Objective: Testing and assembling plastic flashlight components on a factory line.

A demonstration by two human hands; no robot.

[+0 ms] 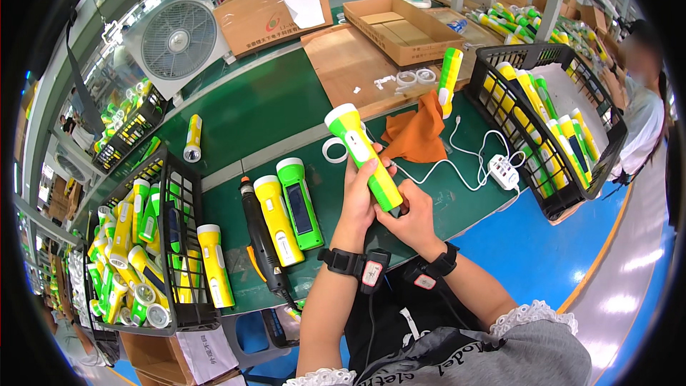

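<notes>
My left hand [357,189] is wrapped round a yellow-and-green flashlight [359,146], its white head tilted up and away from me. At the flashlight's tail end, my right hand [413,216] is closed with fingers and thumb pressed against it. Something small and dark shows by those fingertips, too hidden to name. Left of my hands lie a green flashlight [300,207] with a dark panel, a yellow flashlight [277,220] and a black electric screwdriver [259,232]. A white ring [326,150] rests just beyond my left hand.
Black crates of flashlights stand at left [187,243] and right [550,209]. An orange cloth [414,132], a standing flashlight [449,78] and a white power strip [504,171] with cable are at right. A cardboard tray [429,53] and box fan [177,39] sit behind. A person [643,114] is at far right.
</notes>
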